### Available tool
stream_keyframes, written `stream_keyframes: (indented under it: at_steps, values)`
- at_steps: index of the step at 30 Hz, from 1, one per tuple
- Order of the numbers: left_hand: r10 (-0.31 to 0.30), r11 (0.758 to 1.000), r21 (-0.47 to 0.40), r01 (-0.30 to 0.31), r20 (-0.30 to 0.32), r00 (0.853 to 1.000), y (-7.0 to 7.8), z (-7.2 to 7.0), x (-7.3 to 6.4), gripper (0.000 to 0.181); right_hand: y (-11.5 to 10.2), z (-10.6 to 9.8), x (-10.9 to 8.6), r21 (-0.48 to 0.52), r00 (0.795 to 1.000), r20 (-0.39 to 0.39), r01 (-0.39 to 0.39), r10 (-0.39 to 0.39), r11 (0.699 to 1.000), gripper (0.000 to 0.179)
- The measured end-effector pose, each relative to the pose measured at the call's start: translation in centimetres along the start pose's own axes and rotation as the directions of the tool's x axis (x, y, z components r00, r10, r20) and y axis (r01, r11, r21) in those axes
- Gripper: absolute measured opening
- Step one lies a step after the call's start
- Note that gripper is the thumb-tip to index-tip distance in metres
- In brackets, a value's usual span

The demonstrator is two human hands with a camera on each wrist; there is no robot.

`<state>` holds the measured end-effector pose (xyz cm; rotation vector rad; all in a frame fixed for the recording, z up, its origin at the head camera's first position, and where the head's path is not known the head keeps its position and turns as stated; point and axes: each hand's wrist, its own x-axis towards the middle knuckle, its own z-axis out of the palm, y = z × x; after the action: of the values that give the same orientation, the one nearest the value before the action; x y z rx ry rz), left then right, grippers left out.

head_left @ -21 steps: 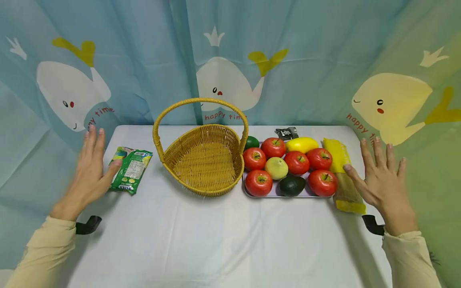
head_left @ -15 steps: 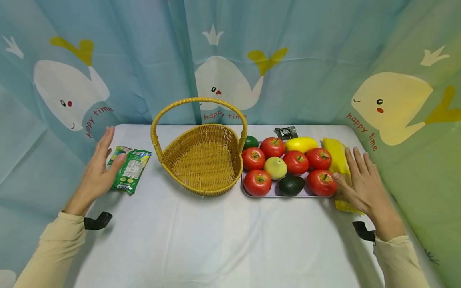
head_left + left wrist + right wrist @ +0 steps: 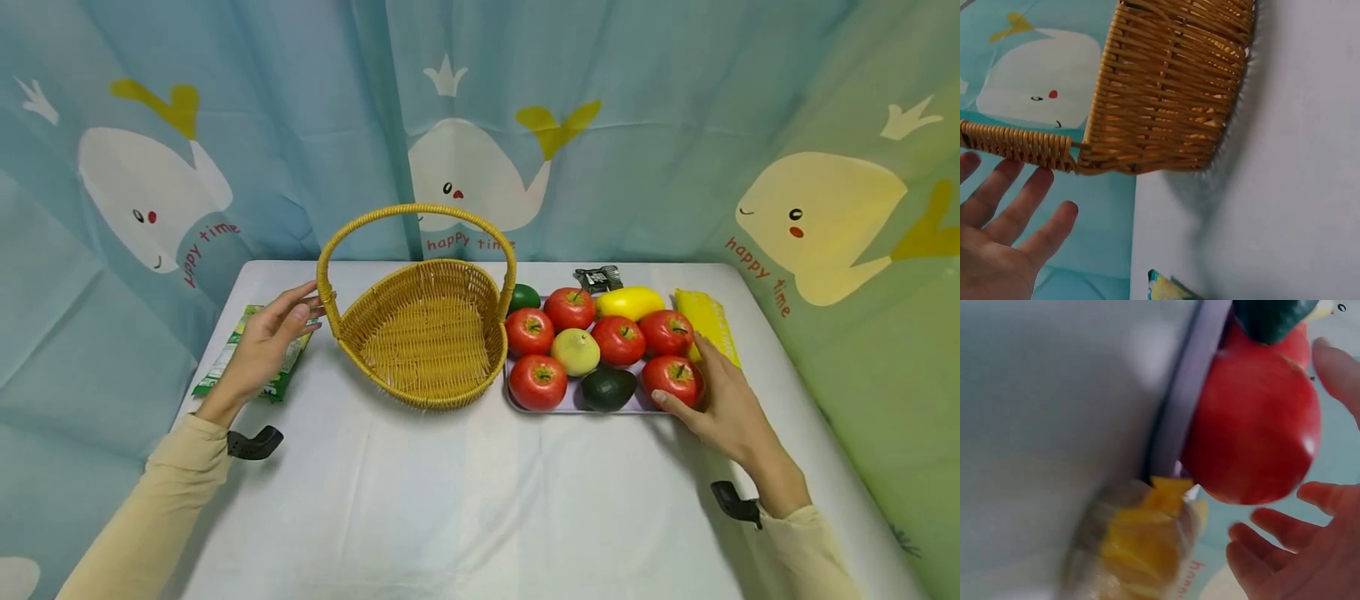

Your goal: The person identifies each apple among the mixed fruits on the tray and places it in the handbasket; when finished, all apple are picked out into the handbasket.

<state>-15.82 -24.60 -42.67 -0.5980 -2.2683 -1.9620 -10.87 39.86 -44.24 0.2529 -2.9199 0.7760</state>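
Red apple (image 3: pixel 674 379): right in the frame, lower right corner of the tray (image 3: pixel 572 403).
Right hand (image 3: pixel 726 414): fingers spread around the apple, not gripping; contact is unclear.
Left hand (image 3: pixel 262 343): fingers apart beside the basket handle (image 3: pixel 418 208), holding nothing; contact unclear.

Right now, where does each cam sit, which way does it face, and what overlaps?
Head: on the person's head, facing forward and down at the basket and fruit tray; left hand, right hand and sleeves show.
Left wrist: worn there, facing the basket's outer wall and handle; left hand shows.
Right wrist: worn there, facing a red apple and yellow packet; right hand shows.
Shared: head and left wrist, basket; head and right wrist, apple.
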Motion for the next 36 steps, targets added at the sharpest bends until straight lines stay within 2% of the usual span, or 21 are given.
stream_keyframes:
  at_steps: [2,4,9,13,20,24,29,33,36]
  values:
    - [0.010,1.000,0.008,-0.010,-0.011,1.000,-0.2,0.3,0.2,0.044,-0.1,0.4,-0.2,-0.019,1.000,-0.018,-0.003,0.003,1.000,0.115]
    - [0.027,0.999,-0.034,-0.027,-0.028,0.999,-0.4,0.7,0.4,0.042,-0.2,0.7,-0.5,-0.035,0.999,-0.044,0.004,-0.005,0.999,0.114]
    - [0.054,0.989,-0.136,-0.063,-0.072,0.996,-0.8,1.8,1.1,0.041,-0.3,1.4,-1.2,-0.045,0.991,-0.136,0.001,-0.007,0.999,0.098]
    - [0.064,0.985,-0.151,-0.083,-0.125,0.990,-1.0,2.5,1.6,0.040,-0.4,1.8,-1.4,-0.031,0.980,-0.197,-0.017,0.010,0.999,0.091]
    - [0.077,0.981,-0.158,-0.112,-0.212,0.974,-1.3,3.2,2.0,0.037,-0.7,2.0,-1.7,0.001,0.970,-0.237,-0.056,0.054,0.998,0.092]
    - [0.082,0.984,-0.134,-0.117,-0.242,0.967,-1.4,3.4,2.1,0.035,-0.9,2.0,-2.0,0.063,0.956,-0.286,-0.045,0.061,0.997,0.090]
    - [0.116,0.983,-0.112,-0.149,-0.256,0.960,-1.7,3.3,2.0,0.035,-1.2,1.5,-2.2,0.196,0.944,-0.314,-0.035,0.097,0.980,0.089]
    - [0.137,0.980,-0.105,-0.169,-0.260,0.956,-1.9,3.3,2.1,0.035,-1.7,0.9,-2.3,0.316,0.950,-0.288,-0.027,0.123,0.948,0.090]
    - [0.140,0.978,-0.111,-0.175,-0.271,0.952,-1.9,3.4,2.2,0.035,-2.4,0.4,-2.2,0.393,0.963,-0.251,0.007,0.101,0.919,0.091]
